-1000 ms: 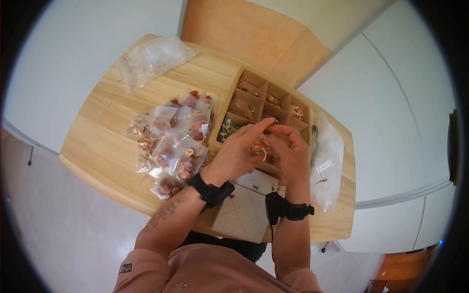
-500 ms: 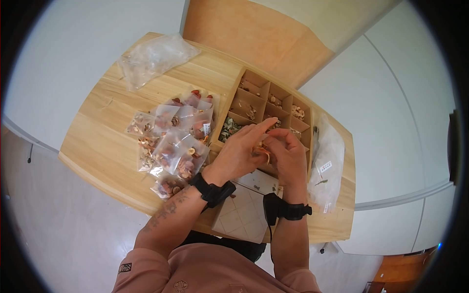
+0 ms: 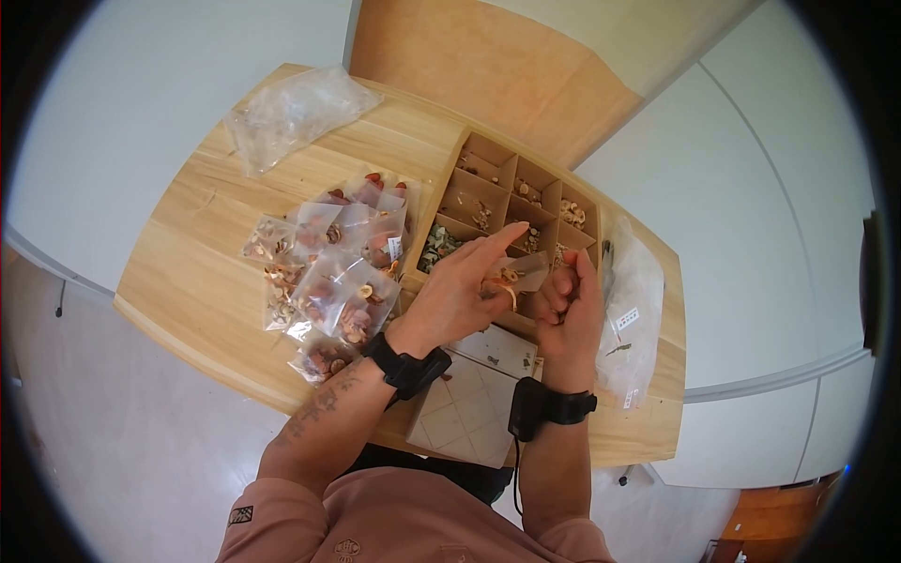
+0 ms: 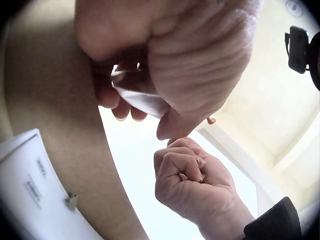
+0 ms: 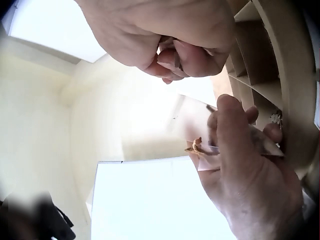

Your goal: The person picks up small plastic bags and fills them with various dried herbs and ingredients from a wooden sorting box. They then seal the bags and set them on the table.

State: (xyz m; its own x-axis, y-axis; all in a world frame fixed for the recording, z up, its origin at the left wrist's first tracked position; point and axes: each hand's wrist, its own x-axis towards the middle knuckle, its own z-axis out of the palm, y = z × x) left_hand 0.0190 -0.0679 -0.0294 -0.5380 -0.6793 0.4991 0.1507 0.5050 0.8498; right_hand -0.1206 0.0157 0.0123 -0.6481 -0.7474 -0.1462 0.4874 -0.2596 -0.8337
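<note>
In the head view my left hand (image 3: 455, 291) holds a small clear plastic bag (image 3: 527, 272) with orange-brown dried pieces in it. The right wrist view shows the thumb lying along that bag, and a curled dried piece (image 5: 196, 147) at its edge. Just to the right, apart from the bag, is my right hand (image 3: 571, 310), its fingers curled toward the palm. Small dried bits (image 4: 185, 177) show between those fingers in the left wrist view; their kind is not clear. Both hands are over the near part of a divided wooden box (image 3: 442, 188) holding dried leaves and slices.
Left of the box lies a pile of filled clear bags (image 3: 324, 272). A large crumpled clear bag (image 3: 296, 113) is at the table's far left, and another clear bag (image 3: 631, 324) with a label lies on the right. A white patterned box (image 3: 469, 413) sits at the near edge.
My right hand has drawn back from the bag, a little to the right, and its fingers have curled in. My left hand stays in place with the bag, which now shows more.
</note>
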